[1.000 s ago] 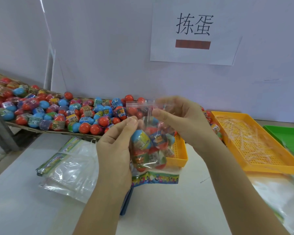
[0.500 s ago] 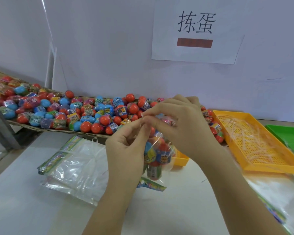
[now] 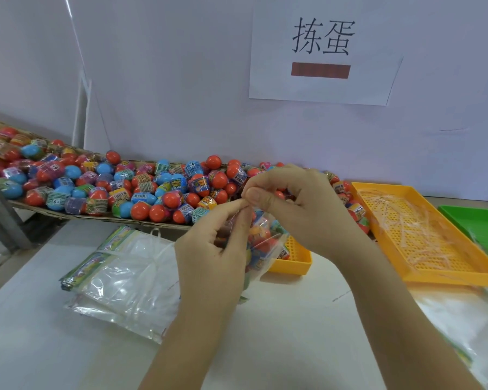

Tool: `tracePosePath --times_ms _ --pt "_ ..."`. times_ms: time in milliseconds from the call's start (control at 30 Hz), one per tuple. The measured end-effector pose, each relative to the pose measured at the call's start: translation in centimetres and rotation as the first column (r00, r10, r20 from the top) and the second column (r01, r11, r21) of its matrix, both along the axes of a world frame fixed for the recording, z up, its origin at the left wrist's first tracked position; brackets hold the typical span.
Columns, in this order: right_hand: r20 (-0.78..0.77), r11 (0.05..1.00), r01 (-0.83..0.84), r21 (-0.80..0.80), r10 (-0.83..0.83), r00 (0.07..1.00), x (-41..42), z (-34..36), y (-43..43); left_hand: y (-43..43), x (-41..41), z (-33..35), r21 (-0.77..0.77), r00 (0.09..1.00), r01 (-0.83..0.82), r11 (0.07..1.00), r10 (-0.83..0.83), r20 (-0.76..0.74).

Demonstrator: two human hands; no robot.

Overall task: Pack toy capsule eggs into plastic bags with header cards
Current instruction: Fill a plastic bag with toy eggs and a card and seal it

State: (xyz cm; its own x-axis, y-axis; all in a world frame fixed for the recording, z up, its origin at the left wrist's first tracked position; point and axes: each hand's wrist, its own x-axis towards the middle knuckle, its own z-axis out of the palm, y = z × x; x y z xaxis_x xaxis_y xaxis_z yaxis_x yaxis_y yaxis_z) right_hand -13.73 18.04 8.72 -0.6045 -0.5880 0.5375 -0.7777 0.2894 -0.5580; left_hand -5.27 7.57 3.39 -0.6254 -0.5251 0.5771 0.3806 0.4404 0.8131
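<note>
Holds a bag (image 3: pixel 266 250) of eggs (image 3: pixel 261 235) up over the middle of the table (image 3: pixel 54 353), both hands meeting at its top edge. Pinches that edge with the left hand (image 3: pixel 209 257), thumb and forefinger closed on the film; grips it likewise with the right hand (image 3: pixel 302 212), thumb tip against the left's fingertip, other fingers curled. Cannot make out the bag's mouth, hidden behind the fingers, nor count the eggs, blurred through the film and half covered by the left hand. Along the far edge, on cardboard (image 3: pixel 76 216), a heap of loose eggs (image 3: pixel 141 190), cut off at the left and partly hidden behind the right hand. Just left of the hands, flat on the table, a stack of empty bags (image 3: pixel 124 285) with green header cards (image 3: pixel 88 266) at its left end. Behind the held bag, only a corner of a small yellow tray (image 3: pixel 296 261). Toward the right edge, a large yellow tray (image 3: pixel 434 277) of thin clear strips (image 3: pixel 406 229), then a green tray (image 3: pixel 479 223) cut off by the frame. At the near right corner, more film (image 3: pixel 457 319), too blurred to tell. On the wall, a paper sign (image 3: pixel 321 52)
</note>
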Motion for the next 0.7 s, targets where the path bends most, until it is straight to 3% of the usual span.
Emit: tracePosePath --times_ms 133,233,300,400,533,700 --pt "0.071 1.0 0.016 -0.004 -0.016 0.997 -0.3 -0.3 0.2 0.4 0.0 -0.2 -0.012 1.0 -0.023 1.0 0.023 -0.016" --pt "0.073 0.991 0.035 -0.129 -0.026 0.997 -0.2 -0.2 0.4 0.4 0.0 -0.3 0.075 1.0 0.0 0.997 -0.001 0.015" --pt "-0.015 0.986 0.014 -0.167 -0.017 1.0 0.1 0.3 0.5 0.3 -0.1 -0.2 0.117 0.999 0.011 0.993 -0.015 0.028" --pt "-0.162 0.999 0.041 -0.029 -0.045 0.986 0.4 0.5 0.6 0.2 0.0 0.1 0.116 1.0 0.019 0.993 -0.021 0.018" --pt "-0.285 0.985 0.129 0.118 -0.091 0.954 0.8 0.6 0.4 0.3 0.1 -0.1 -0.023 0.999 -0.032 0.999 0.032 0.006" --pt "-0.463 0.958 0.247 0.147 -0.154 0.873 1.4 0.8 0.1 0.1 -0.1 -0.8 -0.173 0.99 -0.134 0.976 0.14 0.02"
